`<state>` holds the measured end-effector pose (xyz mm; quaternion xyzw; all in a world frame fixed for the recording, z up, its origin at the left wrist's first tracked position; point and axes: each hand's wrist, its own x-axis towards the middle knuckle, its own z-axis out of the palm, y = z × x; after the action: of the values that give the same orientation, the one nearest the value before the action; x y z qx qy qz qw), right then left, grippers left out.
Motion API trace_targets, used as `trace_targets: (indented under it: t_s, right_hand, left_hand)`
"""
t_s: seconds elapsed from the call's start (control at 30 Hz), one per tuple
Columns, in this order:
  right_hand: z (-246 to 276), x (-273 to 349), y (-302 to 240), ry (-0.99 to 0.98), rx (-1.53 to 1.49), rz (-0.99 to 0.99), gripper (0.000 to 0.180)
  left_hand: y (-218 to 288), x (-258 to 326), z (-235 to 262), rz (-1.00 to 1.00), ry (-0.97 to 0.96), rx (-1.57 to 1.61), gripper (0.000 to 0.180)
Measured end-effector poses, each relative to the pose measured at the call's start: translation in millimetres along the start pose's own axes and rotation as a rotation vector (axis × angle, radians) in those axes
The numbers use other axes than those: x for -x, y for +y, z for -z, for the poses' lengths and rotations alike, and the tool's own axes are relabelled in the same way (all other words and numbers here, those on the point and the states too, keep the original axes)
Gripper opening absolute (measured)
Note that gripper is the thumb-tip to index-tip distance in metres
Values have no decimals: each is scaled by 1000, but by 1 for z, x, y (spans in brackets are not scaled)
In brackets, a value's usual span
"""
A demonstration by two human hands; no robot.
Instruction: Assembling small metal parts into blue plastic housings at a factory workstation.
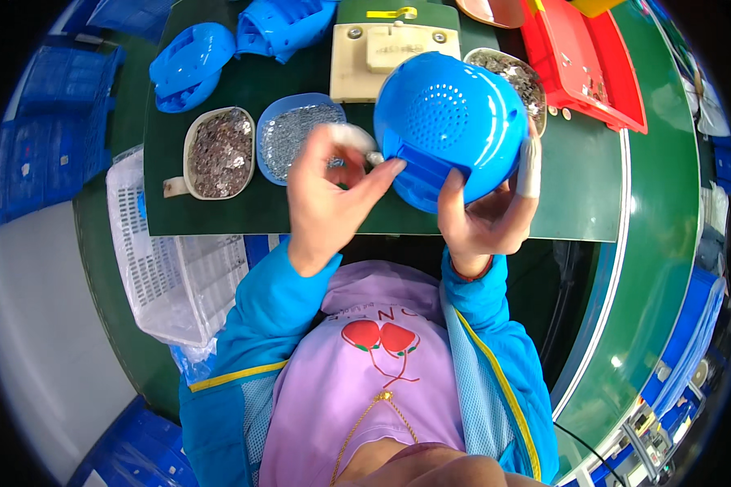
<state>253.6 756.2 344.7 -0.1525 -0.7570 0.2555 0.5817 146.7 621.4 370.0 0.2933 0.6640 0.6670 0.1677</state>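
Note:
A rounded blue plastic shell (503, 101), with a patch of small round holes and a rectangular recess, is held up over the table. My right hand (491, 215) grips its right and lower side, the thumb near the recess and a white finger cover on one finger. At the shell's left edge is my left hand (329, 191), closed with thumb and fingers bent toward each other. White wrapping covers its forefinger. A small pale, shiny bit (374, 158) shows by its fingertips; what it is I cannot make out.
Behind the shell stands a cream fixture block (353, 69). Trays of small metal parts (219, 154) (288, 134) lie left, another (536, 89) right. Blue shells (191, 65) sit at the back left, a red bin (581, 61) at the back right. A white crate (179, 268) stands below the table's left edge.

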Motion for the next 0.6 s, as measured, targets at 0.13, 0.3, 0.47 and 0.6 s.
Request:
trace_targets:
  t_s: [0.13,0.3,0.47,0.6]
  right_hand:
    - [-6,16,-10,-122,-253,-324,77]
    - [29,23,3,-320,-279,-479,53]
    - [64,24,61,-442,289,-383,24]
    - [61,35,71,-425,278,-372,20]
  left_hand:
    - [3,-2,14,178,-127,302,86]
    - [1,10,40,354,-45,339,84]
    - [10,13,28,400,11,411,78]
    - [4,13,17,382,-25,374,78]
